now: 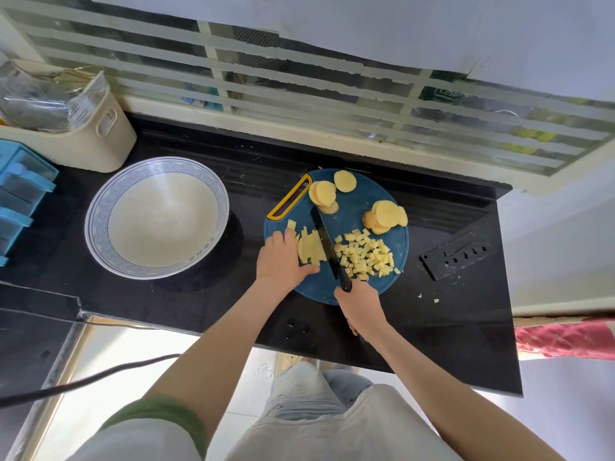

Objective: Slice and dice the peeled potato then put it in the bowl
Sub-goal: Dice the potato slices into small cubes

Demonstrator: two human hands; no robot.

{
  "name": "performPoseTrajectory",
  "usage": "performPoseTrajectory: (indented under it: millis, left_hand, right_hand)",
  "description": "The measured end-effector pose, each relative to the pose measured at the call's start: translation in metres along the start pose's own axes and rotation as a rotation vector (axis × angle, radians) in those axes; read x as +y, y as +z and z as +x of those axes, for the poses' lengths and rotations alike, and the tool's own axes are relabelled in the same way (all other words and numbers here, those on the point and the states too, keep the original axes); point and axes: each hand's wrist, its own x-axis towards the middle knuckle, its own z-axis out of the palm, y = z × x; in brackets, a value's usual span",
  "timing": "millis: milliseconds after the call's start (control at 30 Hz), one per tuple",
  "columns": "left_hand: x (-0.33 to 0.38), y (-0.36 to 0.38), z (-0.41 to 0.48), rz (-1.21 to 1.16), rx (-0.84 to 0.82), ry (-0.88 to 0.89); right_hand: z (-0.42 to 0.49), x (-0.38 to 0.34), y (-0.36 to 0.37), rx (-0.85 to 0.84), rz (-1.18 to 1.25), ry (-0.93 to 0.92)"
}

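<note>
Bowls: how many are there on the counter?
1. The white bowl with a blue rim stands left of the cutting board, apart from it. None seems hidden.

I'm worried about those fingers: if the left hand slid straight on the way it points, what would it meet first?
The left hand holds the pale yellow potato strips; just past them stands the black knife, blade down, probably next, though height is unclear from above.

White shirt [332,437], green-edged sleeve [159,417], seemingly pale ripped jeans [299,390].
</note>
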Motion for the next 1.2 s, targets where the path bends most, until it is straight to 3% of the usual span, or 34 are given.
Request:
performPoseTrajectory:
  millis: [167, 333, 400, 567, 900, 1033, 1200]
  left_hand:
    - [0.017, -0.001, 0.003, -0.119, 0.116, 0.186]
    - [0.021, 0.002, 0.006, 0.026, 0.083, 0.342]
    - [0.022, 0.006, 0.004, 0.080, 0.088, 0.264]
    - [0.038, 0.015, 0.001, -0.104, 0.077, -0.230]
    - [0.045, 0.020, 0.016, -0.138, 0.049, -0.414]
    - [0.043, 0.018, 0.022, -0.101, 0.029, -0.340]
    - [0.022, 0.014, 0.025, -0.029, -0.031, -0.045]
  right_hand:
    - [-0.003, 0.000, -0.001, 0.031, -0.011, -0.014]
    - [-0.003, 0.005, -0.003, 0.055, -0.005, 0.016]
    - [-0.003, 0.009, -0.003, 0.063, 0.008, 0.034]
    - [-0.005, 0.015, 0.004, 0.075, -0.005, 0.022]
    - [0.005, 0.018, -0.006, 0.115, -0.041, 0.025]
    - [0.011, 0.014, -0.014, 0.094, -0.093, 0.018]
    - [0.017, 0.006, -0.023, 0.106, -0.176, -0.059]
